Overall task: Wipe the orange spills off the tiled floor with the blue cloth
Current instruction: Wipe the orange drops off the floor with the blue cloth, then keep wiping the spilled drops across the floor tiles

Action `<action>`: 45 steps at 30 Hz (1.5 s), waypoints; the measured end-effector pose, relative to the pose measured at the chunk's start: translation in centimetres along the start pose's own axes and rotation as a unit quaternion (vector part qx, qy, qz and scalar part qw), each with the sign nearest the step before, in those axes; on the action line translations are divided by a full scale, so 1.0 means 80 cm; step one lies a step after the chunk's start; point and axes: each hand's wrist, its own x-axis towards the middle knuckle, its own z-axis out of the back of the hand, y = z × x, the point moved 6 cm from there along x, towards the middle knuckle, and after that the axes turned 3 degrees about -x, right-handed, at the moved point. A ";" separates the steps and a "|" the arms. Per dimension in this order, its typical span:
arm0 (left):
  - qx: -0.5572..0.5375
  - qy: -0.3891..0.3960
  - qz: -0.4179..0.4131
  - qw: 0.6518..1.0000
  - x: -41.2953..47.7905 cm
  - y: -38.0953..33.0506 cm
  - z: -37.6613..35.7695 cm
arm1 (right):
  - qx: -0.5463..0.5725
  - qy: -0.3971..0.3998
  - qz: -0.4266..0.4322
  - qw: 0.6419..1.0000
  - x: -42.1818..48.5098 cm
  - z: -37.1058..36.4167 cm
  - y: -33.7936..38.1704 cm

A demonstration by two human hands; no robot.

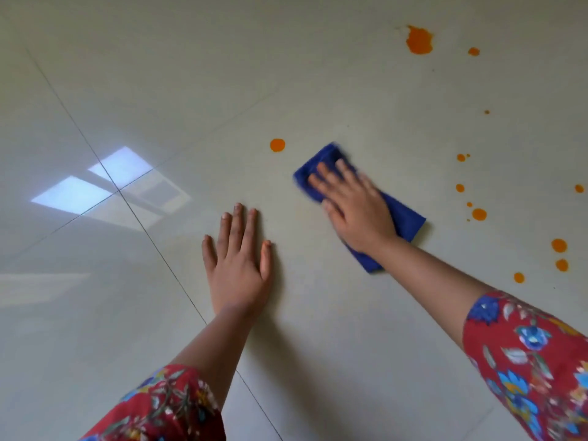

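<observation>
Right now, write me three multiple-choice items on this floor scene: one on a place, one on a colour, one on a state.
1. The biggest orange spill lies: A) at the far upper right of the floor; B) touching the cloth; C) under the right hand.
2. The cloth is: A) green; B) blue; C) white.
3. The right hand: A) hangs idle; B) makes a fist; C) presses flat on the cloth.
Key: 1 A, it sits well beyond the cloth; 2 B, deep blue shows on either side of the hand; 3 C, straight fingers lie over the cloth.
</observation>
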 end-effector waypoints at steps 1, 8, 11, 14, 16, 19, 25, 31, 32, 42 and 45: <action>0.001 0.001 0.001 1.000 -0.002 0.000 0.000 | 0.008 -0.016 -0.079 0.997 0.020 0.003 -0.017; 0.007 -0.005 0.005 1.000 0.001 0.000 0.001 | 0.020 0.030 0.012 0.999 0.136 -0.002 0.052; 0.010 -0.005 0.005 1.000 0.001 0.001 -0.001 | -0.010 0.045 0.157 0.987 0.090 -0.012 0.094; 0.015 -0.008 0.004 1.000 0.002 0.002 -0.002 | -0.005 0.042 0.154 0.987 0.065 -0.014 0.060; 0.015 -0.003 0.003 1.000 0.002 0.001 -0.003 | -0.019 0.004 0.031 0.999 0.089 -0.007 0.020; 0.019 -0.004 0.003 1.000 0.002 0.002 -0.004 | -0.031 0.006 -0.105 0.994 0.137 -0.002 0.004; 0.026 -0.008 0.002 1.000 0.003 0.003 -0.006 | -0.042 0.045 0.155 0.986 0.064 -0.019 0.104; 0.025 -0.005 0.003 1.000 0.002 0.004 -0.006 | -0.047 -0.004 -0.116 0.992 0.061 0.005 -0.052; 0.027 -0.006 0.001 1.000 0.002 0.002 -0.005 | -0.046 -0.005 -0.160 0.986 0.079 0.009 -0.067; -0.058 -0.042 -0.031 0.997 -0.001 0.005 0.006 | -0.039 0.049 0.135 0.989 -0.076 -0.003 0.013; -0.073 -0.048 -0.052 0.995 0.001 0.001 0.011 | -0.052 0.008 -0.043 0.998 -0.078 0.013 -0.060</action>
